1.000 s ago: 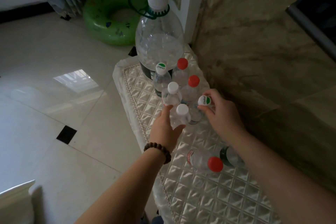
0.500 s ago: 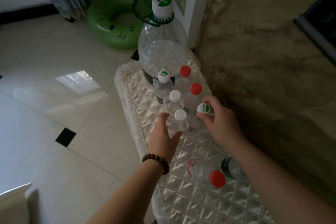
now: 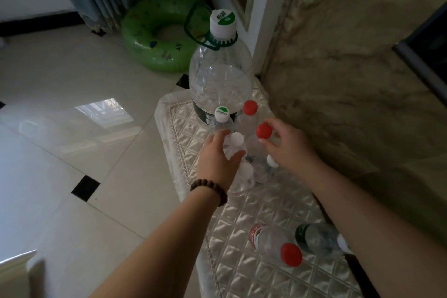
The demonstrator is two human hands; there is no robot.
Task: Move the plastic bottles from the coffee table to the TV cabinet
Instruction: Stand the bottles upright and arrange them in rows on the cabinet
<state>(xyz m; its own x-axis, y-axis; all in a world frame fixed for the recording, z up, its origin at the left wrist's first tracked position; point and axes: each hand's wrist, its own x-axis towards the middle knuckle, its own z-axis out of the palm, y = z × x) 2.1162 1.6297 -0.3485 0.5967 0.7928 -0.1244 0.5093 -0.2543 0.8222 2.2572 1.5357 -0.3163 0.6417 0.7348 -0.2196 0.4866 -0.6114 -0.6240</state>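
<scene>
Lower right of frame, two bottles (image 3: 273, 242) lay on their sides on the quilted cabinet top (image 3: 242, 220); mid-frame our left hand (image 3: 217, 155) wrapped a white-capped bottle (image 3: 235, 145), likely steadying the cluster; right hand (image 3: 287, 145) pinched a red-capped bottle (image 3: 264, 130); big jug (image 3: 220, 80) behind, upper centre.

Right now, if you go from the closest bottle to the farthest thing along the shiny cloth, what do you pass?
Lying red-cap bottle → beaded bracelet → standing red-cap bottle the right hand touches → back red-cap bottle → big jug → green swim ring.
</scene>
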